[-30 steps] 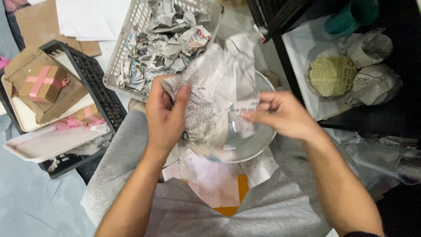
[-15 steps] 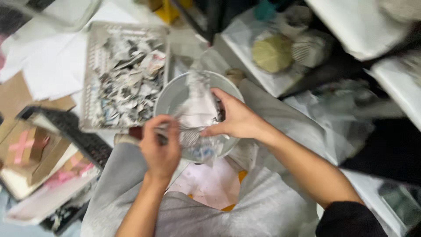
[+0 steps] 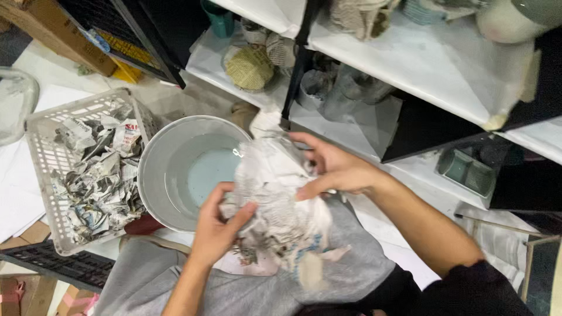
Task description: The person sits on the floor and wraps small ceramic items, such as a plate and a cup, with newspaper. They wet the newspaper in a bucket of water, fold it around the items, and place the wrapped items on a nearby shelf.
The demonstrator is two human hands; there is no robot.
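Both of my hands hold a crumpled bundle of newspaper (image 3: 280, 199) over my lap. My left hand (image 3: 218, 227) grips its lower left side from below. My right hand (image 3: 333, 168) presses on its upper right side, fingers curled over the paper. Whatever the paper wraps is hidden. A pale grey bowl (image 3: 153, 175) sits just left of the bundle, bare inside, touching or nearly touching the paper. My knees in grey trousers (image 3: 351, 275) lie under the bundle.
A white plastic basket (image 3: 44, 175) of crumpled newspaper stands left of the bowl. White shelves (image 3: 421, 64) with black uprights hold paper-wrapped items, a woven round piece (image 3: 250, 67) and a green dish (image 3: 465, 171). A black grid rack (image 3: 52, 266) and cardboard boxes lie at the lower left.
The view has swung right, toward the shelves. The paper bundle has come out of the bowl to its right side, and both hands now close around it.
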